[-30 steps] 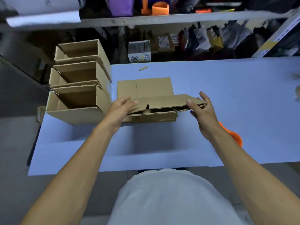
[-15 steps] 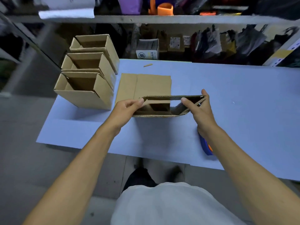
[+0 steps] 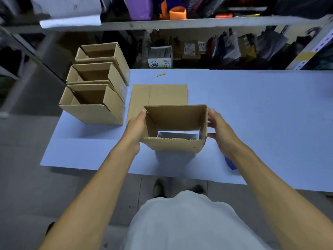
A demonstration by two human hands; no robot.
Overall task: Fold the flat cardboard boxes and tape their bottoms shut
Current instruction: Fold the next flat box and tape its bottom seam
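Observation:
Between my hands an unfolded cardboard box (image 3: 173,146) is held open as a square tube above the blue table (image 3: 261,123); the table shows through its open bottom. My left hand (image 3: 135,128) grips its left wall, thumb at the far corner and fingers hidden behind the cardboard. On the right wall, my right hand (image 3: 222,131) spans the side, fingers at the far corner and thumb near the front one. Just behind the box lies a stack of flat cardboard boxes (image 3: 162,94).
Three folded boxes (image 3: 93,113) stand in a row along the table's left edge. A blue tape dispenser (image 3: 230,163) lies partly hidden under my right forearm. A cardboard scrap (image 3: 161,74) lies at the back. A cluttered shelf (image 3: 198,22) rises behind the table.
The flat box was lifted off the stack and pushed open from a narrow slit into a square tube. Both hands moved toward me with it.

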